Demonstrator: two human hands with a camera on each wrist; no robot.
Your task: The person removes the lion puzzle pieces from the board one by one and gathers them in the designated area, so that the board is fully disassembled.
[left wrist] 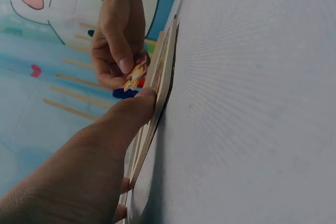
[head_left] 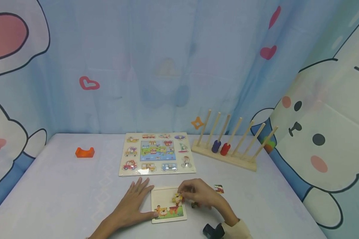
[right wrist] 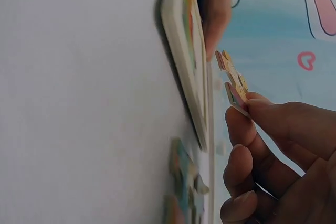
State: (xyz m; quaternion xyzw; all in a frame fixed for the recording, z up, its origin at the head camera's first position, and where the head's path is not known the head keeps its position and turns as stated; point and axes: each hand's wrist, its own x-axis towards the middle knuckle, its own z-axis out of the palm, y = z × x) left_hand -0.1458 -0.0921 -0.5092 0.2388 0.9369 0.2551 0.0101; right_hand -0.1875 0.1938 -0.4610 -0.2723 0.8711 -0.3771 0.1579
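Observation:
A small wooden puzzle board [head_left: 162, 195] lies near the front of the table, with picture pieces of an animal on green filling its lower part. My left hand [head_left: 131, 205] is spread at its left side, and the thumb [left wrist: 142, 103] rests on the board's near edge. Over the board's right part, my right hand [head_left: 201, 192] pinches a jigsaw piece [right wrist: 234, 82] between thumb and index finger. That piece is yellowish and is held tilted, apart from the board. Loose jigsaw pieces [head_left: 219, 189] lie right of the board, some partly hidden beneath the right hand.
Behind the small board lies a larger picture puzzle board [head_left: 130, 146] of vehicles. A wooden peg rack [head_left: 224, 158] with blue and red beads stands at the back right. An orange block [head_left: 84, 152] sits at the back left. Printed curtains [head_left: 167, 66] surround the table.

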